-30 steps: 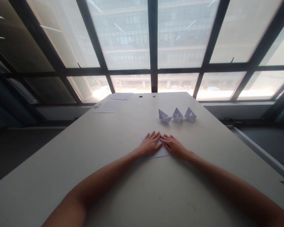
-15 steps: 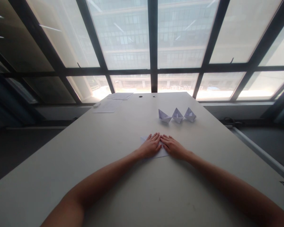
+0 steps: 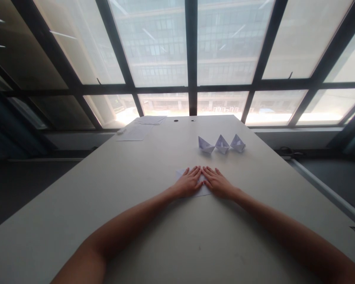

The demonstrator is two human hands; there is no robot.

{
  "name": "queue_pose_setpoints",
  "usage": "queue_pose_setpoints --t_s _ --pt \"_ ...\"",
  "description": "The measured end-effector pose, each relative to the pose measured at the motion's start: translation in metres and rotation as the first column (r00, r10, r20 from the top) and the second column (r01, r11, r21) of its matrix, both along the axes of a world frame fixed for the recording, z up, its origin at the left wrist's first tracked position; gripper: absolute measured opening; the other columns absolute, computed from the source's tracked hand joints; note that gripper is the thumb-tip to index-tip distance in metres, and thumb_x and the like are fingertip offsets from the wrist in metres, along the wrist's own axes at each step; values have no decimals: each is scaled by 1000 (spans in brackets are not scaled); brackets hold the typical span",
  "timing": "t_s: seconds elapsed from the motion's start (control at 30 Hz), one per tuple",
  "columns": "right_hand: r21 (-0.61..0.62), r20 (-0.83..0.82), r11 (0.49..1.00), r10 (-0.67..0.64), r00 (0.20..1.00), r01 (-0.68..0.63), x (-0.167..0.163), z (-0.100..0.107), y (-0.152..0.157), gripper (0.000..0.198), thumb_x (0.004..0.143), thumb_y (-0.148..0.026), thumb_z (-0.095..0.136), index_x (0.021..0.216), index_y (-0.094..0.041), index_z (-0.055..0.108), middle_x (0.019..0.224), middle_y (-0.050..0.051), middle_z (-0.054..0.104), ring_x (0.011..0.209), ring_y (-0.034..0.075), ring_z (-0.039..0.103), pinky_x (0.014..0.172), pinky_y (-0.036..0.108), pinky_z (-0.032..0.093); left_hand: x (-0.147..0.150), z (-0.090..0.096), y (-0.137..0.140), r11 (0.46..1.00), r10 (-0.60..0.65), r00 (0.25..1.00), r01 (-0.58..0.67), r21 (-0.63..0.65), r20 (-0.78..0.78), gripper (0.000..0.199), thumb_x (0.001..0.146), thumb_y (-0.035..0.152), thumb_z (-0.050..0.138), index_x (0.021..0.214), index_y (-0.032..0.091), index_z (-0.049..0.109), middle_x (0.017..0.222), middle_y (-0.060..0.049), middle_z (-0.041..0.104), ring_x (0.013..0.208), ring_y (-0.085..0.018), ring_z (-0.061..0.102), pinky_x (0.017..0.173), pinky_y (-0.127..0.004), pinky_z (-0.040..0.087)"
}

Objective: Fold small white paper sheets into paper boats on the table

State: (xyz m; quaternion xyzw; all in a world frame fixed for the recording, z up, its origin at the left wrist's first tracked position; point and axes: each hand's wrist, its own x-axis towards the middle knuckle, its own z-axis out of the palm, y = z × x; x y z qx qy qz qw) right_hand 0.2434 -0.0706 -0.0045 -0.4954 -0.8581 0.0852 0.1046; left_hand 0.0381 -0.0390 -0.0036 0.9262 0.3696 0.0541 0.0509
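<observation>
At the far left of the long white desk (image 3: 136, 165), several flat white paper sheets (image 3: 129, 134) overlap near the left edge, with a small whitish object (image 3: 121, 131) beside them, too blurred to make out. That edge slants from the far left corner out toward the near left, leaving a broad stretch of bare white surface between it and the person's left forearm.

In the middle lies the piece of plain white paper (image 3: 203, 192), flat on the desk and mostly covered by the hands. A pointed corner shows beyond the left hand (image 3: 189, 182) on its far left side; the near edge shows as a pale line, rising slightly toward the right. The folds under the fingers cannot be made out. The left grip is spread flat on the paper, fingers straight and slanting far and right. The right hand (image 3: 218, 184) mirrors it, its grip likewise flattened, fingers extended toward the far left; both press from above rather than clasp. The fingertips come close together at the paper's far side, and the thumbs point toward each other.

Farther off, a little right of the paper, three folded white paper boats (image 3: 222, 145) stand in a close row, peaks up. A strip of desk separates them from the fingertips, and more surface extends right to the slanting right edge.
</observation>
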Motion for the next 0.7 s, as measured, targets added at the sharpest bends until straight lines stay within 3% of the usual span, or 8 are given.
queue_pose_setpoints --t_s 0.17,0.3,0.5,0.7 --pt "-3 -20 997 -75 997 75 -1 0 -1 61 101 -39 29 155 -13 26 161 12 23 150 25 16 120 53 9 0 6 -2 997 -79 997 80 -20 27 63 104 49 20 158 18 15 163 -10 18 151 -22 14 121 -47 11" --pt "-14 -62 985 -171 983 170 -1 -4 5 57 101 -41 35 151 -14 37 159 15 29 149 26 20 119 51 14 -1 9 -2 984 -172 984 174 -46 49 59 104 44 28 158 24 17 163 -6 19 150 -21 17 122 -44 11" --pt "0 -114 963 -267 957 268 6 -5 11 43 101 -36 42 138 -18 55 154 15 40 145 25 31 118 48 21 -3 13 -3 979 -197 980 199 -49 43 55 104 42 31 156 25 24 162 -6 21 150 -22 19 122 -45 13" --pt "40 -153 943 -320 935 329 11 -3 11 39 98 -25 42 132 -20 61 149 12 47 142 23 37 116 45 26 -3 15 -4 975 -215 976 217 -55 34 52 105 41 27 155 28 29 162 -4 22 150 -24 18 121 -48 13"
